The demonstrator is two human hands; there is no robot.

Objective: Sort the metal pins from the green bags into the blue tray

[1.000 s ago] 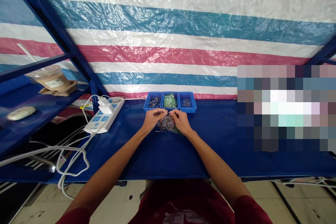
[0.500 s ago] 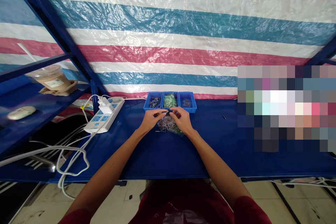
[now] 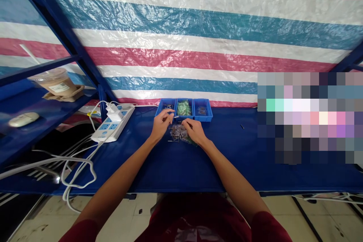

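Note:
My left hand [image 3: 161,121] is raised by the front of the left blue bin [image 3: 159,110], with thumb and fingertips pinching a thin, pale metal pin [image 3: 176,116]. The fingers of my right hand [image 3: 193,128] are closed together above a loose pile of small metal pins [image 3: 179,132]; what they hold, if anything, is too small to make out. Clear plastic and a green bag lie among the pins, partly under my right hand. Behind my hands, the middle bin holds green plastic packets [image 3: 184,108], and the right bin holds small clear pieces [image 3: 202,110].
A white power strip [image 3: 112,124] with plugs and looped cables [image 3: 81,185] lies to the left. On the left shelf are a drink cup [image 3: 59,83] and a mouse [image 3: 24,119]. One small dark pin [image 3: 242,126] lies at right, near a pixelated area.
My hands have separated: the left has moved left and up toward the left bin with the pin. The right has shifted slightly down and stays near the pile.

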